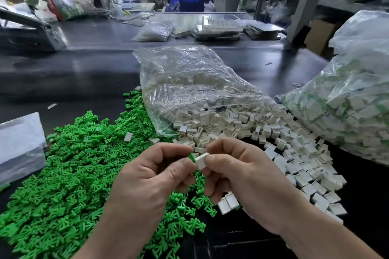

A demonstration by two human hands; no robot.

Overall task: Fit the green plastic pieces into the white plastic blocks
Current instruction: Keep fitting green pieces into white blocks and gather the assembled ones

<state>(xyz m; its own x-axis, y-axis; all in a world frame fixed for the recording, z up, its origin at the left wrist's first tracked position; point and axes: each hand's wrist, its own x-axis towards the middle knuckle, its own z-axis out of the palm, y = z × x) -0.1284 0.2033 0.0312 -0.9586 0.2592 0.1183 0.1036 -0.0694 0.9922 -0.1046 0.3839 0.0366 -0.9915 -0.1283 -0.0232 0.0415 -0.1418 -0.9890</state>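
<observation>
Green pieces (pixel 69 174) heap left of the clear bag (pixel 185 69) spilling white blocks (pixel 273 132). Below it, our left grip (pixel 151 176) pinches one green piece (pixel 192 157) against the white block (pixel 201 161) our right grip (pixel 248 174) pinches.

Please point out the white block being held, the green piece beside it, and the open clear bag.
white block (pixel 201 160): head view, its flat front face.
green piece (pixel 191 157): head view, its visible tip left of the block.
clear bag (pixel 189 78): head view, its crinkled upper film.
</observation>
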